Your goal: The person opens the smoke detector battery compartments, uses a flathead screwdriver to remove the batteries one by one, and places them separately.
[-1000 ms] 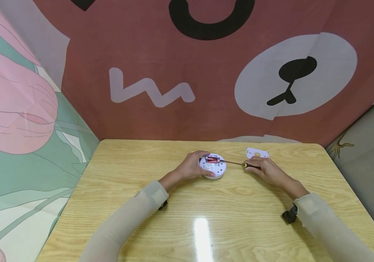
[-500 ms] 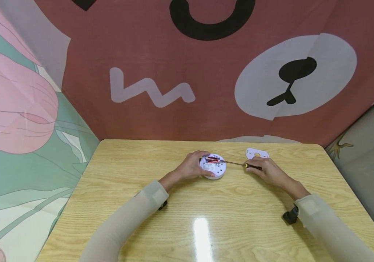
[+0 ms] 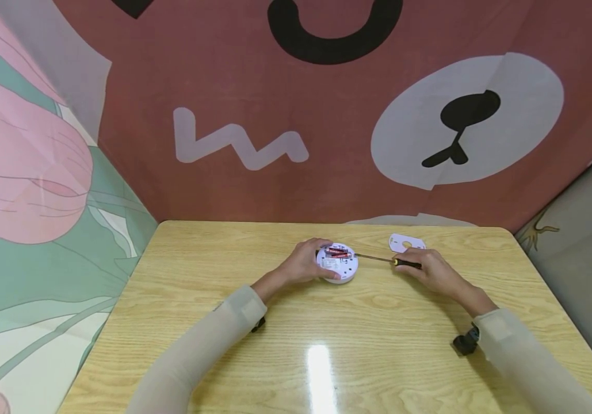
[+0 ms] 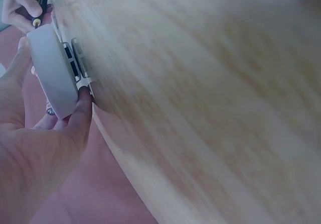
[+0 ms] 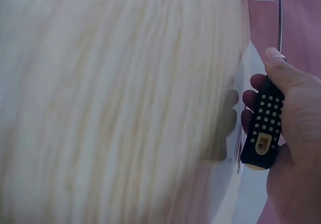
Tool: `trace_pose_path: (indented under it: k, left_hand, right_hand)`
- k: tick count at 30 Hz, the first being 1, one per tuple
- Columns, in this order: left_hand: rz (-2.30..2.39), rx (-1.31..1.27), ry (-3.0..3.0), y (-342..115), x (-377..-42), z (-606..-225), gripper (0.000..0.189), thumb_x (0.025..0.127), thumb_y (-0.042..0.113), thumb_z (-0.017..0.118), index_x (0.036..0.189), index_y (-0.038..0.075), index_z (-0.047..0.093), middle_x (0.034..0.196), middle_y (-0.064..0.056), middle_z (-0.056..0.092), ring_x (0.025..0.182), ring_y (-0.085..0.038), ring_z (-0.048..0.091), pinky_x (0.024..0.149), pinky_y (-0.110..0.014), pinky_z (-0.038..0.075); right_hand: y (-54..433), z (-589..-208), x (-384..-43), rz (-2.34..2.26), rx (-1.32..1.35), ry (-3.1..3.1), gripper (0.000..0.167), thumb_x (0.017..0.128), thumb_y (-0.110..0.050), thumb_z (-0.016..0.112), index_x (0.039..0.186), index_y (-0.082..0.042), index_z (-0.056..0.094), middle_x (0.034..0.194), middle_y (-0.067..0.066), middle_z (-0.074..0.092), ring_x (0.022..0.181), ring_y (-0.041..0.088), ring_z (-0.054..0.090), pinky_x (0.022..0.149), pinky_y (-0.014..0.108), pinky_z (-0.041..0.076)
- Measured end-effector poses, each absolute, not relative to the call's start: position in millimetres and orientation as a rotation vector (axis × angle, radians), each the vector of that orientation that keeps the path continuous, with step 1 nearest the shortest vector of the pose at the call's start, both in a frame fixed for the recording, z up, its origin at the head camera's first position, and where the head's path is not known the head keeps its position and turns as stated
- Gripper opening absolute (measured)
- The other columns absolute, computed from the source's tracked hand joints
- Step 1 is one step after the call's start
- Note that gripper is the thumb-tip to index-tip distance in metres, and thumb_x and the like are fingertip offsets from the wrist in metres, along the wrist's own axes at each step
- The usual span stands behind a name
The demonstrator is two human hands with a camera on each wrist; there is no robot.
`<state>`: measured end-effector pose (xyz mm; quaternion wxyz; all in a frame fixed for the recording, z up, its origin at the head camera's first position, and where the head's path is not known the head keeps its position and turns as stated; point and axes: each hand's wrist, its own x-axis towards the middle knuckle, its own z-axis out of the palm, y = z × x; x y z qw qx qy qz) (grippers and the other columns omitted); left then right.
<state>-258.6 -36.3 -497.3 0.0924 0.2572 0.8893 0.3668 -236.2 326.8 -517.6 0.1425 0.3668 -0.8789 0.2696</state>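
Observation:
My left hand [image 3: 301, 262] grips a round white battery-powered device [image 3: 346, 270] by its left side, thumb over the near part of its face. Red batteries [image 3: 338, 252] lie in a recess on the face turned up. In the left wrist view the device [image 4: 52, 71] shows edge-on between thumb and fingers. My right hand [image 3: 434, 272] holds a screwdriver by its black-and-yellow handle [image 3: 407, 264]. The shaft points left, its tip close to the device's right edge; whether it touches is too small to tell. In the right wrist view the fingers wrap the handle [image 5: 266, 118].
A white plate with rounded ends and a hole [image 3: 398, 241] lies on the wooden table [image 3: 378, 351], just beyond my right hand. A printed cloth [image 3: 254, 190] hangs behind the table's far edge.
My right hand has drawn the screwdriver slightly right, its tip moving from the batteries to the device's edge. One battery now appears more slanted. The left hand and device stay put.

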Motion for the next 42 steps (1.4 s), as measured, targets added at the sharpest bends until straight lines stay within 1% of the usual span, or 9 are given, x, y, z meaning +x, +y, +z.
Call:
trace_pose_path:
  k: [3, 5, 7, 10, 14, 17, 19, 24, 42]
  left_hand:
    - [1.095, 0.755, 2.634, -37, -258, -497, 0.091, 0.076, 0.038, 0.098, 0.152, 0.009, 0.057, 0.153, -0.011, 0.058, 0.140, -0.027, 0.054, 0.118, -0.041, 0.043]
    - [1.103, 0.752, 2.632, -37, -258, -497, 0.090, 0.076, 0.037, 0.098, 0.151, 0.009, 0.057, 0.152, -0.011, 0.058, 0.140, -0.027, 0.054, 0.118, -0.042, 0.043]
    - [1.109, 0.748, 2.629, -37, -258, -497, 0.090, 0.076, 0.037, 0.098, 0.151, 0.009, 0.057, 0.153, -0.011, 0.058, 0.140, -0.027, 0.054, 0.118, -0.042, 0.043]
    - [1.114, 0.747, 2.628, -37, -258, -497, 0.090, 0.076, 0.037, 0.098, 0.151, 0.009, 0.057, 0.153, -0.011, 0.058, 0.140, -0.027, 0.054, 0.119, -0.042, 0.043]
    - [1.111, 0.749, 2.629, -37, -257, -497, 0.091, 0.076, 0.038, 0.098, 0.152, 0.009, 0.057, 0.153, -0.010, 0.058, 0.140, -0.027, 0.054, 0.119, -0.042, 0.042]
    - [1.106, 0.747, 2.633, -37, -258, -498, 0.091, 0.076, 0.038, 0.098, 0.152, 0.010, 0.057, 0.153, -0.010, 0.058, 0.140, -0.026, 0.054, 0.119, -0.041, 0.042]
    - [1.104, 0.746, 2.636, -37, -258, -499, 0.091, 0.076, 0.038, 0.098, 0.152, 0.010, 0.057, 0.153, -0.009, 0.058, 0.141, -0.026, 0.053, 0.119, -0.041, 0.042]
    - [1.102, 0.741, 2.636, -37, -258, -498, 0.091, 0.076, 0.039, 0.098, 0.152, 0.010, 0.057, 0.154, -0.009, 0.058, 0.141, -0.026, 0.053, 0.119, -0.041, 0.042]
    - [1.110, 0.753, 2.628, -36, -258, -498, 0.092, 0.076, 0.039, 0.098, 0.152, 0.010, 0.057, 0.154, -0.009, 0.057, 0.142, -0.026, 0.053, 0.120, -0.042, 0.041]
  right_hand:
    - [332, -517, -236, 0.789, 1.057, -2.519, 0.035, 0.080, 0.004, 0.087, 0.114, -0.004, 0.082, 0.102, 0.003, 0.080, 0.100, 0.027, 0.076, 0.111, 0.006, 0.031]
    - [335, -516, -236, 0.787, 1.062, -2.506, 0.035, 0.080, 0.005, 0.087, 0.112, -0.004, 0.082, 0.101, 0.002, 0.080, 0.096, 0.024, 0.076, 0.109, 0.005, 0.034]
    - [338, -515, -235, 0.781, 1.073, -2.489, 0.035, 0.079, 0.006, 0.087, 0.111, -0.005, 0.083, 0.099, 0.003, 0.080, 0.090, 0.020, 0.075, 0.101, 0.004, 0.040]
    - [343, -511, -232, 0.771, 1.078, -2.475, 0.035, 0.077, 0.007, 0.088, 0.110, -0.005, 0.083, 0.098, 0.003, 0.080, 0.086, 0.017, 0.074, 0.094, 0.003, 0.042]
    - [351, -508, -228, 0.749, 1.063, -2.488, 0.035, 0.077, 0.007, 0.088, 0.110, -0.005, 0.083, 0.098, 0.002, 0.079, 0.085, 0.013, 0.073, 0.098, 0.003, 0.041]
    - [359, -507, -226, 0.726, 1.050, -2.506, 0.034, 0.078, 0.007, 0.087, 0.110, -0.003, 0.082, 0.097, 0.002, 0.078, 0.084, 0.009, 0.071, 0.087, 0.006, 0.047]
    - [364, -507, -225, 0.718, 1.048, -2.519, 0.034, 0.078, 0.007, 0.087, 0.111, -0.002, 0.082, 0.097, 0.002, 0.078, 0.082, 0.006, 0.068, 0.074, 0.009, 0.048]
    - [378, -508, -223, 0.715, 1.046, -2.541, 0.034, 0.078, 0.009, 0.086, 0.111, -0.001, 0.082, 0.094, 0.000, 0.077, 0.079, 0.001, 0.064, 0.066, 0.012, 0.046]
    - [414, -506, -211, 0.618, 0.980, -2.591, 0.034, 0.076, 0.006, 0.088, 0.108, -0.005, 0.083, 0.095, -0.002, 0.076, 0.081, 0.000, 0.064, 0.067, 0.011, 0.046]
